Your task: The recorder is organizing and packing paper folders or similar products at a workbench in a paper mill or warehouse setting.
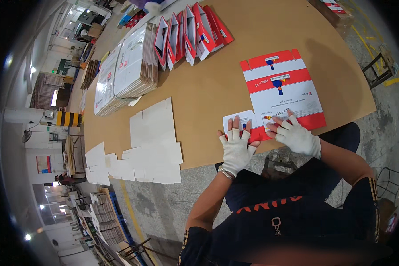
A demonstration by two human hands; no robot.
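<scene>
Pressing flat with left hand (236, 148) and right hand (297, 136), fingers spread, gripping nothing, on near flap of red-and-white carton blank (281, 95) at table (208, 88) edge; best kept square while creasing.

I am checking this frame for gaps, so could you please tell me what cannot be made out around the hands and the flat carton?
- Head view: the flat carton's near flap lies under the left hand and right hand.
- Palms face down, so nothing beneath them shows.
- Folded cartons are cut off by the top edge.
- Far shelves are too small and bent.
</scene>
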